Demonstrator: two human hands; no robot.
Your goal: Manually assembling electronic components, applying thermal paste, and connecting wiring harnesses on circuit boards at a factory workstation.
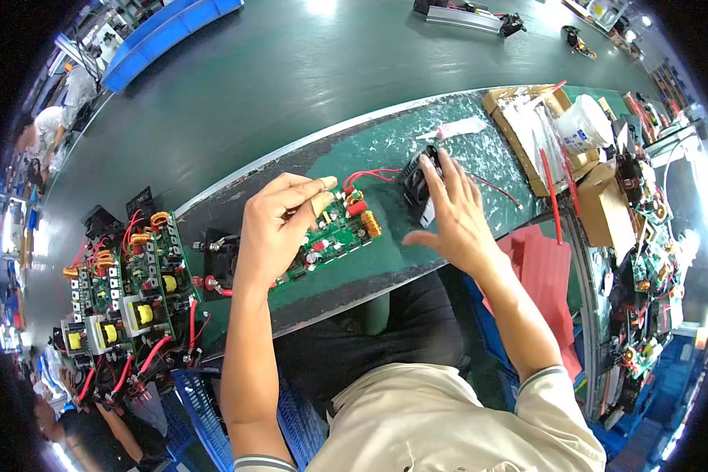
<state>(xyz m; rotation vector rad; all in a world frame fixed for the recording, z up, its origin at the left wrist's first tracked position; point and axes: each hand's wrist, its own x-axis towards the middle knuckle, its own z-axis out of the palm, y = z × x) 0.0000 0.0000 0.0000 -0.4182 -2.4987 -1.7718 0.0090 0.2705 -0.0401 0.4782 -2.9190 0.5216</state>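
Note:
A green circuit board lies on the bench in front of me, carrying a copper-wound coil and red parts at its right end. Over its left and middle part is my left hand, thumb and fingertips pinched together above the board; what they hold, if anything, is hidden. A black fan stands just right of the board, with red wires between the two. My right hand has its fingers stretched out against the fan's right side, the thumb spread apart.
Several finished-looking boards stand in a cluster at the left. A white tube lies beyond the fan. At right are a cardboard tray, red sheets and more assemblies. A blue bin sits far left.

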